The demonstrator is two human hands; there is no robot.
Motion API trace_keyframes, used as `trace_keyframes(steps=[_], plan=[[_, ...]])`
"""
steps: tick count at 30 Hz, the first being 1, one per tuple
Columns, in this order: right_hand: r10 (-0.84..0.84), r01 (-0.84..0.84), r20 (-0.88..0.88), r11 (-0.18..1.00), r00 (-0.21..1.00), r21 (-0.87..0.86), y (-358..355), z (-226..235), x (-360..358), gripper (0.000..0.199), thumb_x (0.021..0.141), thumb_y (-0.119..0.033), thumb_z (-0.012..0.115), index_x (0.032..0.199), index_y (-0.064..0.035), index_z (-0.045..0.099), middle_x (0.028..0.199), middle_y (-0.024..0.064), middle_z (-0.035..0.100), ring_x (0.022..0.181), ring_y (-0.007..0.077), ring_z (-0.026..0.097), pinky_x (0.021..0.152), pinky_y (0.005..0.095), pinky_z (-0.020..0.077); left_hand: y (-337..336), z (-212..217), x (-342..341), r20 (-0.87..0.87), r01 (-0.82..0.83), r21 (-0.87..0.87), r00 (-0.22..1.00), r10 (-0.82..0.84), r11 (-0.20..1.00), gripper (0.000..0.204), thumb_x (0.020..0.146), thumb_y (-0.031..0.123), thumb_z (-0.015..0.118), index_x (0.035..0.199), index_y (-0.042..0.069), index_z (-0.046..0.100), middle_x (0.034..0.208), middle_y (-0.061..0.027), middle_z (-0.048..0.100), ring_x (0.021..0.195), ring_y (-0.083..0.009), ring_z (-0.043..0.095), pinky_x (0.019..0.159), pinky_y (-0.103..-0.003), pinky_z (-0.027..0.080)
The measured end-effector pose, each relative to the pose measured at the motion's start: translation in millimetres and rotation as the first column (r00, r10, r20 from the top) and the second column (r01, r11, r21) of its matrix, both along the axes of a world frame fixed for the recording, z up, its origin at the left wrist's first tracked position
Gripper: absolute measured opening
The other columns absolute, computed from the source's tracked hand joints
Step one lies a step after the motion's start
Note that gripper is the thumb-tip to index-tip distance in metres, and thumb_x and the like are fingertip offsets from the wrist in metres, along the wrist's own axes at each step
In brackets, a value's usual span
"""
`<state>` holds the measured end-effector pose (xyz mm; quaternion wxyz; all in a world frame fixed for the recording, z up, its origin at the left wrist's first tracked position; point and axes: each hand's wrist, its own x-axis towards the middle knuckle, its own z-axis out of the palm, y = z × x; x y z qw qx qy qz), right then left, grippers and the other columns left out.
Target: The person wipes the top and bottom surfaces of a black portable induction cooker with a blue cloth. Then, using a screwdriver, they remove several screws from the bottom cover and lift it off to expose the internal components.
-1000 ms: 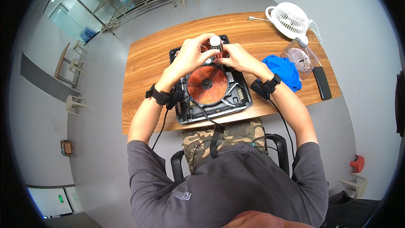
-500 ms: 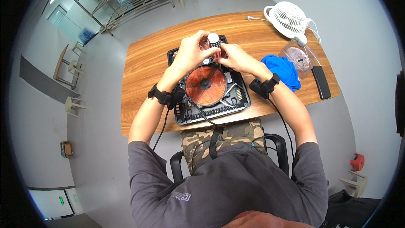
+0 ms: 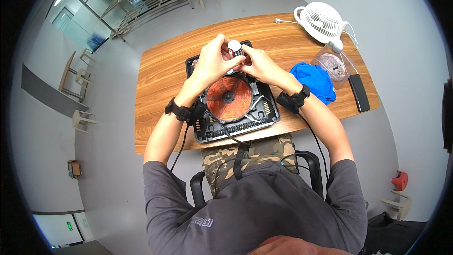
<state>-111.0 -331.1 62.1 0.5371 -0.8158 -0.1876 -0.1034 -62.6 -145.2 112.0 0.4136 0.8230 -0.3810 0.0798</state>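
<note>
My left hand (image 3: pixel 214 61) is closed around a small cylinder (image 3: pixel 235 47) with a white round end and a dark, light-specked side. My right hand (image 3: pixel 261 64) is closed in against the cylinder's right and lower side, with its fingertips partly hidden. Both hands are over the far part of an opened induction cooker (image 3: pixel 207 135), a black housing lying on the table. Its round copper coil (image 3: pixel 230 98) shows just on the near side of my hands. White wires (image 3: pixel 258 108) run beside the coil. The parts beneath my hands are mostly covered.
On the wooden table (image 3: pixel 165 71), to the right, lie a blue cloth (image 3: pixel 314 82), a clear container with a white cap (image 3: pixel 336 45) and a black slab-like device (image 3: pixel 359 93). A white fan-like appliance (image 3: pixel 322 21) stands at the far right corner. Dark cables hang from my wrist straps.
The cylinder has shifted slightly left and nearer, its white end tilting more toward view. My right hand has moved slightly left with it, and the red part seen below it is now mostly hidden.
</note>
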Motion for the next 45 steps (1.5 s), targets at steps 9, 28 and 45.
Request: trace_keyframes(steps=[9,28,45], plan=[[-0.077,0.077,0.026,0.997,0.997,0.0,2,-2,3,0.037,0.083,-0.018,0.081,0.107,0.0019,0.059,0.088,0.0154,0.069,0.081,0.026,0.067,0.074,0.0393,0.0523,0,-4,5,-0.023,0.061,-0.049,0.998,-0.062,0.997,0.042,0.082,0.015,0.083,0.113,-0.001,0.061,0.088,-0.01,0.073,0.081,-0.0132,0.073,0.074,-0.028,0.059],[-0.031,0.033,0.023,0.993,0.999,-0.116,-1,1,-2,0.03,0.086,-0.016,0.076,0.105,0.0013,0.061,0.093,0.0197,0.071,0.086,0.0339,0.071,0.077,0.0432,0.0538,1,5,-1,0.044,0.031,0.014,0.999,-0.031,0.999,0.051,0.074,0.025,0.09,0.111,0.0,0.066,0.078,-0.0105,0.066,0.068,-0.0182,0.064,0.066,-0.032,0.054],[0.128,-0.172,-0.162,0.939,0.978,-0.298,-17,6,5,0.03,0.092,-0.018,0.072,0.112,0.0034,0.064,0.096,0.0169,0.073,0.091,0.0249,0.071,0.082,0.0381,0.0542,13,18,9,-0.175,0.344,-0.008,0.924,-0.34,0.939,0.039,0.088,0.016,0.075,0.124,0.004,0.069,0.104,-0.0147,0.074,0.09,-0.0215,0.072,0.081,-0.034,0.058]])
